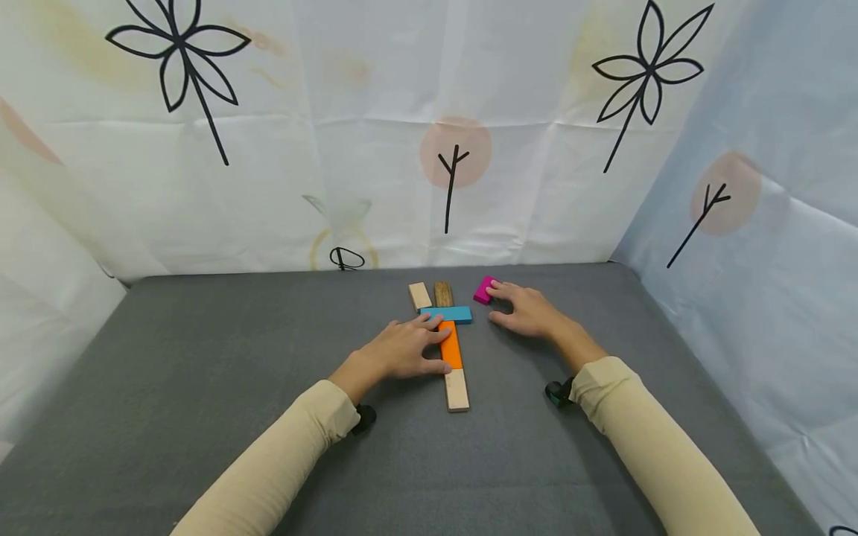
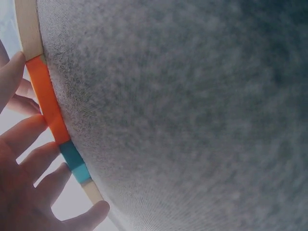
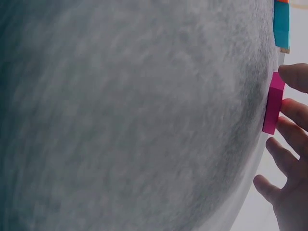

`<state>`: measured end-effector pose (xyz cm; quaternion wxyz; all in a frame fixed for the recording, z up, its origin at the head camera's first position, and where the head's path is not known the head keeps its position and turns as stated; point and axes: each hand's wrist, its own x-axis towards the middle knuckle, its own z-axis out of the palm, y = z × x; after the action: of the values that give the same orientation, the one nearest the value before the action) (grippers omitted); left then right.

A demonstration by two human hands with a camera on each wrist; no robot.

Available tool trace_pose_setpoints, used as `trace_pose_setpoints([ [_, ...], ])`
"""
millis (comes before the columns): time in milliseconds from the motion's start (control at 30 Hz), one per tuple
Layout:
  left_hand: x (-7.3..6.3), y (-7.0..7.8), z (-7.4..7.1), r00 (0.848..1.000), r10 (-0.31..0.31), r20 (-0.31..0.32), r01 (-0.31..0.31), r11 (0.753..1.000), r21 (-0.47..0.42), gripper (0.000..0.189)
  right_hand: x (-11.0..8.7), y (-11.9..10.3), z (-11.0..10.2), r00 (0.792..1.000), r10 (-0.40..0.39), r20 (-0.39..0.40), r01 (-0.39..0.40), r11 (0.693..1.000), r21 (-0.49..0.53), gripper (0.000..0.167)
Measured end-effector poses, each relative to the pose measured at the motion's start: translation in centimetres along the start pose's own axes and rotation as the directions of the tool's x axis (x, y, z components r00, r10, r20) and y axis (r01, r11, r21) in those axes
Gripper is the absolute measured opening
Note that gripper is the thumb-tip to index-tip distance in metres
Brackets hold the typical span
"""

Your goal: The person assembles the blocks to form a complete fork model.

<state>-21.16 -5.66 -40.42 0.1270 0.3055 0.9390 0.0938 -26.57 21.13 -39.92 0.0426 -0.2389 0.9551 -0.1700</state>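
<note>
Flat blocks lie in a figure on the grey cloth: a blue block (image 1: 462, 313) crosswise, an orange block (image 1: 450, 350) below it, and a pale wooden block (image 1: 457, 391) below that. Above the blue one are a brown block (image 1: 443, 293) and a tilted pale block (image 1: 419, 295). My left hand (image 1: 401, 350) lies beside them with extended fingers, its fingertips touching the orange and blue blocks and its thumb near the orange block's lower end. To the right, fingertips of my right hand (image 1: 529, 311) rest on a magenta block (image 3: 273, 103); its thumb is spread from those fingers.
A grey cloth-covered table (image 1: 201, 387) spreads around the blocks. White printed fabric (image 1: 375, 164) hangs behind it, with more fabric (image 1: 771, 298) along the right side. Dark wrist devices (image 1: 558, 393) sit under both forearms.
</note>
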Motion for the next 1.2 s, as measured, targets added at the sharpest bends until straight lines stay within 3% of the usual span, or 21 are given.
trace_pose_setpoints([
  [400,0.1,0.1,0.1,1.000,0.005,0.000,-0.005,1.000,-0.009,0.075,1.0,-1.2,0.4,0.997,-0.011,0.073,0.012,1.000,-0.016,0.062],
  [1200,0.1,-0.1,0.1,1.000,0.009,-0.005,-0.009,1.000,-0.002,0.075,1.3,-1.8,0.8,0.994,-0.091,0.054,0.092,0.996,-0.022,0.062],
])
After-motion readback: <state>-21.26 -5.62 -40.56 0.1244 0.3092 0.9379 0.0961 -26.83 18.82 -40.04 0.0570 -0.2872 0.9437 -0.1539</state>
